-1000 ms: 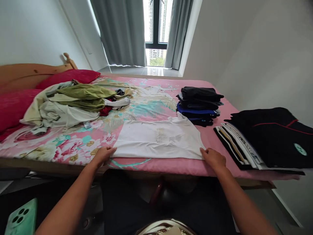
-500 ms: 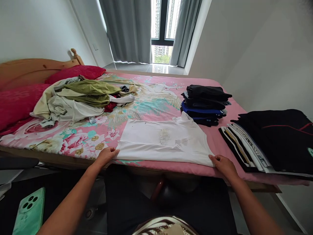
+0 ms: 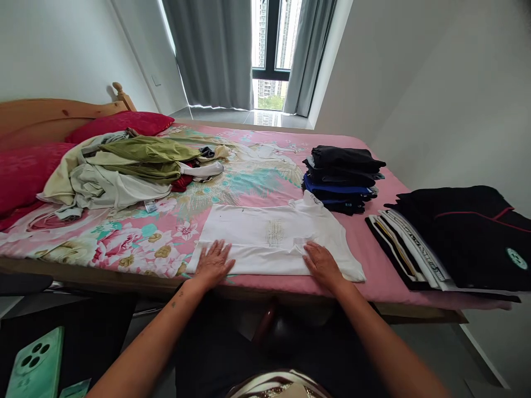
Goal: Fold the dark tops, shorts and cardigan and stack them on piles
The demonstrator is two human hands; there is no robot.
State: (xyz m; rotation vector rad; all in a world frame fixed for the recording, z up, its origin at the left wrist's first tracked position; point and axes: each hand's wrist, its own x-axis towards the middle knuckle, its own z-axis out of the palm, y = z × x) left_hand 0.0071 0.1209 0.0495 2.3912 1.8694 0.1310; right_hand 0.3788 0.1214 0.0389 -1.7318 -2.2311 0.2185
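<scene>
A white T-shirt [image 3: 253, 235] with a printed grid pattern lies folded lengthwise along the near edge of the bed, its collar pointing to the far right. My left hand [image 3: 213, 264] rests flat on the shirt's left end with fingers spread. Flat on the cloth right of the print is my right hand [image 3: 321, 264], its fingers stretched out and holding nothing.
Rumpled clothes [image 3: 124, 171] lie heaped at the left beside red pillows [image 3: 120, 126]. Folded dark clothes [image 3: 342, 177] are stacked behind the shirt, and another folded stack [image 3: 468, 237] sits at the right. A green phone [image 3: 35, 362] is at the lower left.
Both hands have let go of the shirt's near corners and moved inward onto its surface, now lying flat. The view has shifted slightly.
</scene>
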